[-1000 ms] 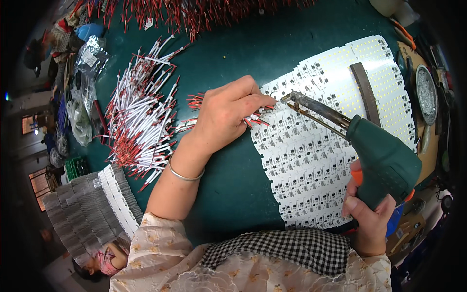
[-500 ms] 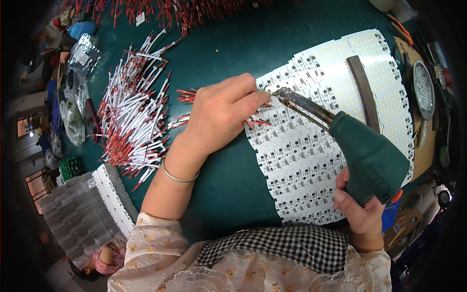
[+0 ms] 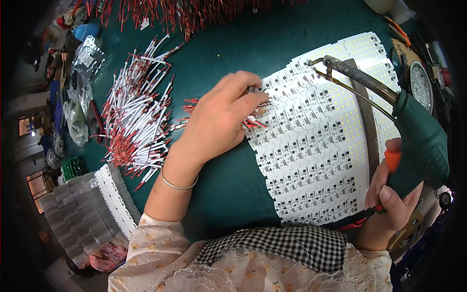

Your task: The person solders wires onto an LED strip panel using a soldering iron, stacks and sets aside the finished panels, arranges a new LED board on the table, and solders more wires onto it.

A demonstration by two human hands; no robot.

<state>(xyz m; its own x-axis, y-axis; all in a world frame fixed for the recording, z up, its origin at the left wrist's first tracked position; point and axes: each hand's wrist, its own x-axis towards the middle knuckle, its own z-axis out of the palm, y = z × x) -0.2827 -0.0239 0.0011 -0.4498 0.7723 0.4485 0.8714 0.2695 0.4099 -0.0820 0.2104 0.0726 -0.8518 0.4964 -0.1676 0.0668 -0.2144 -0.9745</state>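
My left hand is closed round a small bunch of red and white wires, at the left edge of a sheet of white circuit boards. Stripped ends poke out past the fingertips; the palm hides the middle of the bunch. In my right hand is a green soldering gun with an orange trigger. Its dark, bent tip is raised over the boards' upper part, apart from my left hand. Small black components in rows and yellow LEDs cover the boards, and a dark flat bar lies across them.
Left of my hand lies a loose pile of white and red wires. More red wires heap along the far edge. A round metal dish stands at the right, stacked grey-white strips at the lower left, and plastic bags beyond the table's left side.
The soldering gun has pulled away from my left fingertips, up and to the right, with my right hand. My left hand stays almost in place, its fingers slightly shifted on the wires.
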